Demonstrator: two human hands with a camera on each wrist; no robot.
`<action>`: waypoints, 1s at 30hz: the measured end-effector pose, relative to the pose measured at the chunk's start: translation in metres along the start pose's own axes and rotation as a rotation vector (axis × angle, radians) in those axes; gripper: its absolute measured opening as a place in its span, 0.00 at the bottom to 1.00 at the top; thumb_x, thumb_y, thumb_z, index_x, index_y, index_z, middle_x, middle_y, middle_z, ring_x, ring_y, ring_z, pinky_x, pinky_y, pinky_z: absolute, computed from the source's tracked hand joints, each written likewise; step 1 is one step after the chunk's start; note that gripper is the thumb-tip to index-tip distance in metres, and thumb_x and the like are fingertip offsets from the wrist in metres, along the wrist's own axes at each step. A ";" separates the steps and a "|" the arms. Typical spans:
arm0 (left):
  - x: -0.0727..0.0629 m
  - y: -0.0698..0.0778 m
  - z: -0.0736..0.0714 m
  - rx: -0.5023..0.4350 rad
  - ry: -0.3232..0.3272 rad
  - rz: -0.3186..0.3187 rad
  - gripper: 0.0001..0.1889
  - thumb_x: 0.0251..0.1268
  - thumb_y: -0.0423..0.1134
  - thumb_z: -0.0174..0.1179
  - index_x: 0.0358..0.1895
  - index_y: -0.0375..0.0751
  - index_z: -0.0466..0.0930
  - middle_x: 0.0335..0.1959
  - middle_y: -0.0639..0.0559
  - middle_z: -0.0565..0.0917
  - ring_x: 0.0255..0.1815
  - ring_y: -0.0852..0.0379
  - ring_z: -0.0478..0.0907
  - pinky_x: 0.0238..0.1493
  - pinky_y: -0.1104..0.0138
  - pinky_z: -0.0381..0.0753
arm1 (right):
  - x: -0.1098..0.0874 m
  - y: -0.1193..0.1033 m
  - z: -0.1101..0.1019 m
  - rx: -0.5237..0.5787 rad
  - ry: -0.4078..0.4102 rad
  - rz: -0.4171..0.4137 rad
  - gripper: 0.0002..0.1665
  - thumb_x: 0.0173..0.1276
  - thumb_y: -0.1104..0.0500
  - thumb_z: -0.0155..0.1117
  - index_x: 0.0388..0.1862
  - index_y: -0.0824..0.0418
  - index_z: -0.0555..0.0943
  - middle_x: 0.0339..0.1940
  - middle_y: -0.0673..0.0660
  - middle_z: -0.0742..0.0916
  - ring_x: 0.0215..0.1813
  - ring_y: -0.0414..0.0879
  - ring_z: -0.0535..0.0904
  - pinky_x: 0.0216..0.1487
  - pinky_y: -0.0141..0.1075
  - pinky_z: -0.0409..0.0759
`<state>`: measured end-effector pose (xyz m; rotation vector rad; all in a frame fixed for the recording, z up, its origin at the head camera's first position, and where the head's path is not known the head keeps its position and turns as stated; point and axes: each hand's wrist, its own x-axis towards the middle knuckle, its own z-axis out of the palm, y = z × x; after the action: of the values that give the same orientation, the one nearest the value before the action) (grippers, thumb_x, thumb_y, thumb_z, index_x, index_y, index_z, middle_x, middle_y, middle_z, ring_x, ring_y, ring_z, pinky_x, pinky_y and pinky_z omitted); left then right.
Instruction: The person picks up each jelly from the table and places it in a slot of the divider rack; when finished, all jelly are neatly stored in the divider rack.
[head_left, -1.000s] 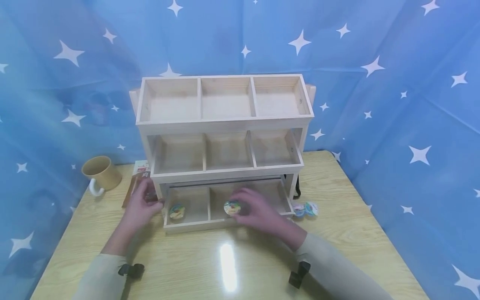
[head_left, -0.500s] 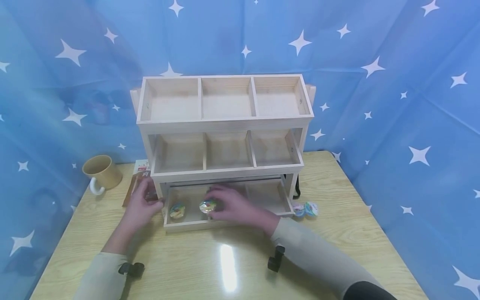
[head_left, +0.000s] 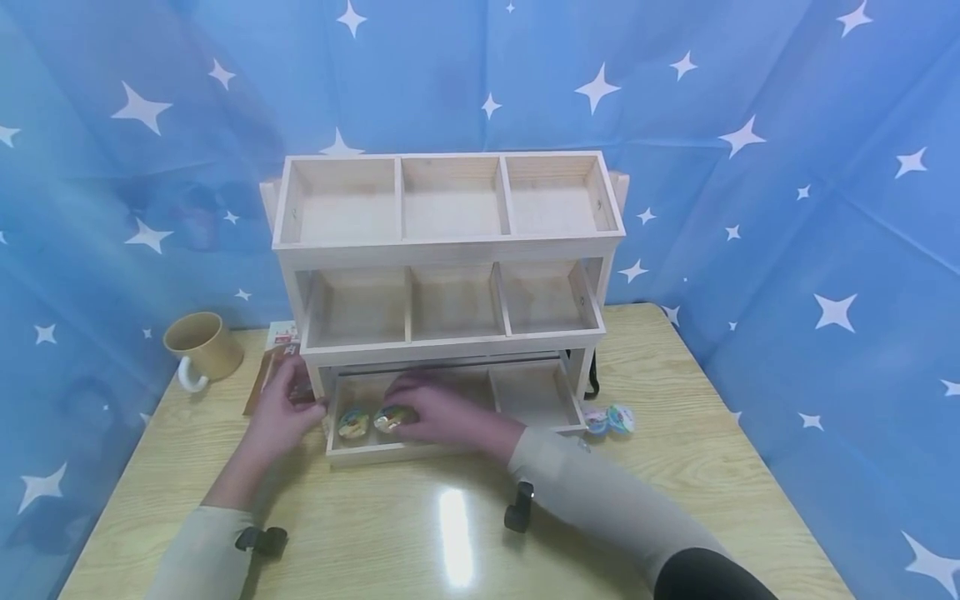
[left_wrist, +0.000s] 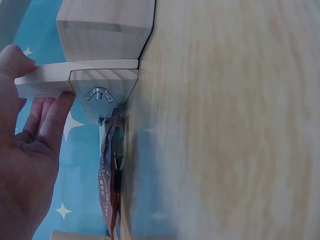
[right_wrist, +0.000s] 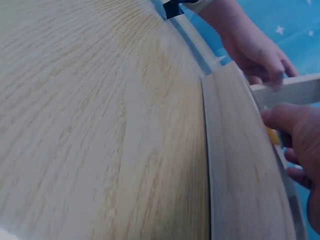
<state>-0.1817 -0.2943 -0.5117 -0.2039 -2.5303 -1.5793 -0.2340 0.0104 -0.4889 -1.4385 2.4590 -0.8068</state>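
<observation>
A pale wooden three-tier shelf [head_left: 450, 252] with divided trays stands on the table. My right hand [head_left: 450, 414] reaches into its bottom tray and pinches a small round packet with a shiny, colourful top [head_left: 392, 418]. A similar round packet [head_left: 353, 423] lies just left of it in the left compartment. In the right wrist view, only a yellow bit of the held packet [right_wrist: 273, 135] shows beside my thumb. My left hand [head_left: 281, 412] grips the shelf's left side; the left wrist view shows thumb and fingers on opposite sides of a wooden upright [left_wrist: 45, 80], near a wing nut.
A tan mug [head_left: 204, 346] with a white handle stands at the back left. Between it and the shelf lies a brown packet [head_left: 264, 382]. Right of the shelf are small pink-and-blue round packets [head_left: 619, 418] on the table [head_left: 697, 467]. A blue starred cloth [head_left: 750, 208] hangs behind.
My right hand has moved left along the bottom tray with the round packet, from the middle compartment to beside the other packet. My left hand has stayed put.
</observation>
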 end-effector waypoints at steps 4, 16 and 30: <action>0.000 0.000 0.000 -0.011 -0.002 0.003 0.38 0.64 0.20 0.68 0.78 0.39 0.68 0.71 0.30 0.78 0.72 0.28 0.76 0.60 0.50 0.91 | 0.006 0.000 0.004 -0.064 -0.006 -0.007 0.25 0.77 0.52 0.75 0.69 0.57 0.86 0.68 0.51 0.85 0.71 0.43 0.79 0.77 0.29 0.73; 0.000 -0.001 0.001 -0.046 -0.010 -0.012 0.36 0.66 0.21 0.66 0.77 0.41 0.68 0.70 0.33 0.78 0.72 0.29 0.77 0.61 0.54 0.91 | 0.008 0.001 0.011 -0.139 -0.006 0.040 0.24 0.76 0.50 0.77 0.66 0.57 0.88 0.66 0.51 0.87 0.70 0.44 0.80 0.79 0.33 0.73; 0.000 0.001 0.000 -0.032 -0.015 -0.033 0.38 0.66 0.22 0.67 0.79 0.40 0.67 0.71 0.31 0.77 0.72 0.28 0.76 0.62 0.50 0.90 | 0.013 0.003 0.015 -0.193 0.006 0.033 0.24 0.75 0.47 0.78 0.65 0.54 0.88 0.65 0.48 0.88 0.68 0.42 0.81 0.75 0.31 0.75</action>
<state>-0.1812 -0.2942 -0.5110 -0.1792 -2.5342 -1.6368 -0.2372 -0.0051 -0.5021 -1.4532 2.6196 -0.5812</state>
